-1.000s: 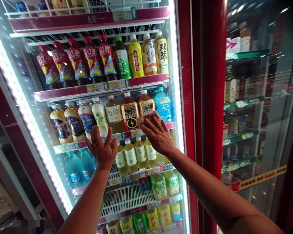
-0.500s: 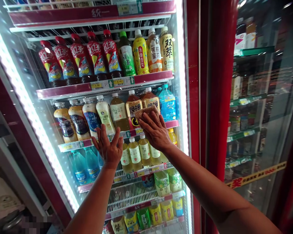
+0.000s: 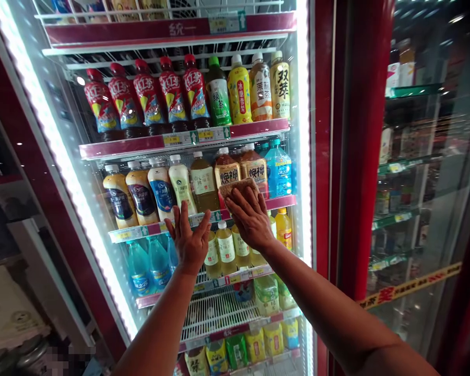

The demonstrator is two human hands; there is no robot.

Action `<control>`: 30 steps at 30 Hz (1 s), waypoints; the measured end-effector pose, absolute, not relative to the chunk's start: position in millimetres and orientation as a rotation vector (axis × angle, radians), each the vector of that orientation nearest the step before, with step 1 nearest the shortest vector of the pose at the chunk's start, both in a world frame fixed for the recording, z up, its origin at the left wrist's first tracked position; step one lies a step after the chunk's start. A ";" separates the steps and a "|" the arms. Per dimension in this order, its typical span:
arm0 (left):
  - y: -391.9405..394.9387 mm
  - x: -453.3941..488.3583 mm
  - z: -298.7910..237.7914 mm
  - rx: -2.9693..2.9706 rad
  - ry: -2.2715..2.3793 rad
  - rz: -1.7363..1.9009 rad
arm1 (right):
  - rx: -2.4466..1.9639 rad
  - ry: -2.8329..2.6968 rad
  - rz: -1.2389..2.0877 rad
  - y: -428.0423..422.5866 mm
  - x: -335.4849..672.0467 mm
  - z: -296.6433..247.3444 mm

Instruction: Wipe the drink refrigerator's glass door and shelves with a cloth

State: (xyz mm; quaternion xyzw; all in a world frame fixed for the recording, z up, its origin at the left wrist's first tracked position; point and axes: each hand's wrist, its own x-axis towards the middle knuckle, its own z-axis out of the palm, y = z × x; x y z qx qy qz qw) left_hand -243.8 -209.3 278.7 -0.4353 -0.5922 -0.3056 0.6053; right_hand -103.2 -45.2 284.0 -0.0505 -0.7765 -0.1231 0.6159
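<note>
My right hand (image 3: 253, 219) presses a brown, rough-textured folded cloth (image 3: 241, 190) flat against the glass door of a lit drinks cooler, fingers spread over it. Behind the cloth, bottles with orange labels (image 3: 227, 175) are partly covered on the middle shelf. Lower and to the left, my left hand (image 3: 190, 237) holds nothing; its fingers are spread, with the palm towards the glass. I cannot tell whether it touches the pane. Through the glass near it are a pale green bottle (image 3: 180, 183) and small yellowish bottles (image 3: 225, 245).
Red-capped tea bottles (image 3: 149, 96) line the upper shelf. A bright light strip (image 3: 55, 136) runs down the cooler's left side. At the right stands a red door frame (image 3: 372, 156) beside another glass-fronted cooler with stocked shelves (image 3: 399, 219).
The view has shifted, so the cooler sits further right in the picture. Against the bottles, my right hand and the cloth have slid slightly down and left. My left hand stays about where it was.
</note>
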 end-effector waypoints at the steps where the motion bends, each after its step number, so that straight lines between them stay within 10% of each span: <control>1: -211.6 -244.7 278.3 -1.025 -1.366 -0.693 | -0.118 -1.796 -0.286 -47.9 -104.6 280.3; 30: -264.1 -258.9 259.8 -1.099 -1.480 -0.665 | -0.151 -1.835 -0.271 -108.8 -148.9 264.8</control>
